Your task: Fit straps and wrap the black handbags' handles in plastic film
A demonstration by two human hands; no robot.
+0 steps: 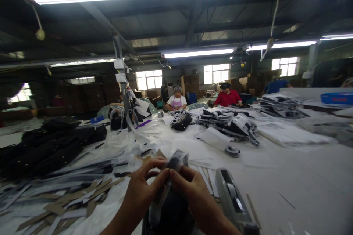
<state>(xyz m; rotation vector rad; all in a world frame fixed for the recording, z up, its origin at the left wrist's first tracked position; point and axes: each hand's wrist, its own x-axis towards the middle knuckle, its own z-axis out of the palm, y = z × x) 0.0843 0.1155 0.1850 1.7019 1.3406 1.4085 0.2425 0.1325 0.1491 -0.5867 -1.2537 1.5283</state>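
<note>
1. At the lower centre of the frame, a plastic-wrapped piece (174, 161) lay directly between both hands, its long axis seeming to slant from lower left to upper right.
2. The left hand (145, 183) pinched it from the left, fingers curled; the right hand (194, 187) pinched it from the right, the thumb tips almost meeting.
3. Neither hand was nearer; a grey tape dispenser (240, 211) sat just right of the right forearm.

The lower edge cuts off the black item (175, 214) and tape dispenser (239, 211).
</note>
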